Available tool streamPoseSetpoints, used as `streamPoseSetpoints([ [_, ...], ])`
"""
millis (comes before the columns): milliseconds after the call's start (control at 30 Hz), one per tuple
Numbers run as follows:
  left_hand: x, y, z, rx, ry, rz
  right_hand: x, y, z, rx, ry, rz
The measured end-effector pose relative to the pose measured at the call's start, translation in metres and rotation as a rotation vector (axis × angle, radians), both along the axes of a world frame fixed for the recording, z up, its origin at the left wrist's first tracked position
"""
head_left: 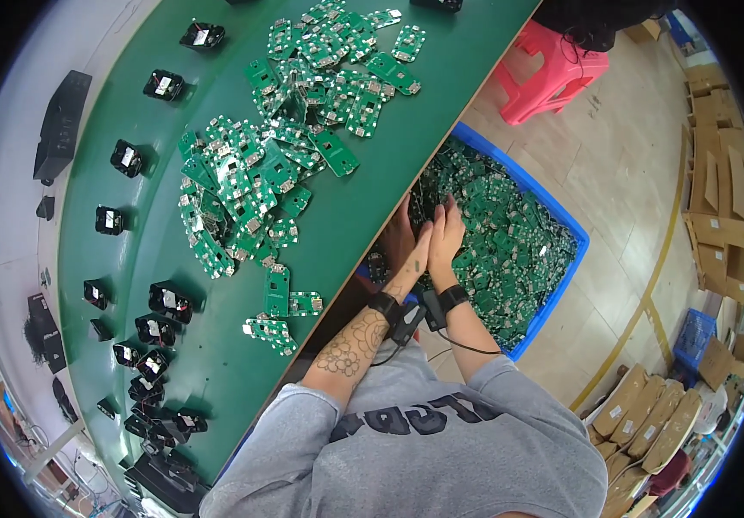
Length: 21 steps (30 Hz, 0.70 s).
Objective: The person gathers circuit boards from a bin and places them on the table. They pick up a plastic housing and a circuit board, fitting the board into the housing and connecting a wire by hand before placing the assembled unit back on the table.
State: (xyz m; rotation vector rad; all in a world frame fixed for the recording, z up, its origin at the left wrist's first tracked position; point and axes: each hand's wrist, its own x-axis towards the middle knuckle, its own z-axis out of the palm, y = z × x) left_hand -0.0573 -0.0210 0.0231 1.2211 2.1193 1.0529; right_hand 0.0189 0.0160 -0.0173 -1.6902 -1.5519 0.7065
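Both my hands reach down over the near left edge of a blue bin (576, 221) heaped with green circuit boards (510, 233). Close beside the green table's edge is my left hand (406, 242), its thumb by the other hand and its fingers partly hidden. My right hand (447, 233) lies alongside, fingers straight and pressed together. Between them sits a dark clump of circuit boards (425, 197), pressed by both hands; single boards in it are hard to make out. Black bands circle both my wrists.
The green table (372, 198) carries a large pile of circuit boards (242, 173) and several black housings (165, 84) along its far side. A pink stool (553, 69) stands beyond the bin. Cardboard boxes (721, 190) are stacked at far right, with flattened cartons (639, 414) nearer.
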Motion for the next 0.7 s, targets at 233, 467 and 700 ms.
streamPoseSetpoints([
  [233, -0.008, 0.034, 0.009, 0.041, -0.014, -0.011, 0.006, 0.002, -0.015, 0.035, 0.005, -0.032],
  [467, 0.003, 0.022, -0.013, 0.076, -0.128, -0.037, -0.002, -0.001, -0.013, -0.056, 0.372, -0.079],
  [700, 0.019, 0.031, 0.030, 0.138, -0.160, -0.173, 0.008, -0.012, 0.009, -0.043, 0.261, -0.259],
])
